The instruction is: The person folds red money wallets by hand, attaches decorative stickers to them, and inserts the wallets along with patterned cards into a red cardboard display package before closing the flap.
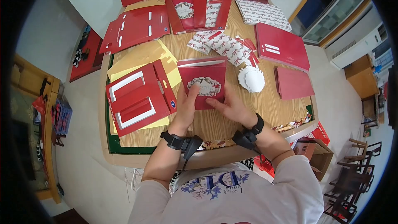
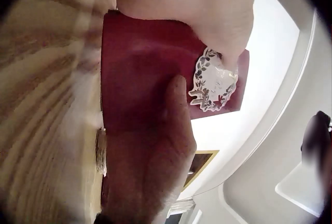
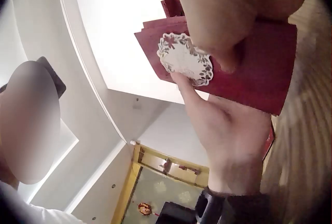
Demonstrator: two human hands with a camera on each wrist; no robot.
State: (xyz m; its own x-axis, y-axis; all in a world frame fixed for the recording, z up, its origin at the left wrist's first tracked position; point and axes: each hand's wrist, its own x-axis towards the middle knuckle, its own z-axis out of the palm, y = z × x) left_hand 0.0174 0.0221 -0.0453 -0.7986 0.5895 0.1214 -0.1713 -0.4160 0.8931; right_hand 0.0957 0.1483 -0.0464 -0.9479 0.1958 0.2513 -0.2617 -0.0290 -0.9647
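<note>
A red paper pocket point(image 1: 213, 68) with a white scalloped floral label point(image 1: 205, 86) stands upright at the table's near middle, its open top facing away from me. My left hand point(image 1: 185, 108) grips its left side, thumb lying on the label. On the other side my right hand point(image 1: 233, 107) holds the lower right edge, its thumb across the front below the label. The left wrist view shows the red pocket point(image 2: 140, 68) with its bottom edge close to the wooden tabletop. Most fingers of both hands are hidden behind it.
To the left lies a flat red die-cut box point(image 1: 143, 99) on yellow sheets point(image 1: 172, 66). Behind stands a red display box point(image 1: 199, 6). Patterned sleeves point(image 1: 232, 47), white scalloped labels point(image 1: 251, 79), red card stacks point(image 1: 282, 45) and small red cards point(image 1: 294, 84) lie rightward.
</note>
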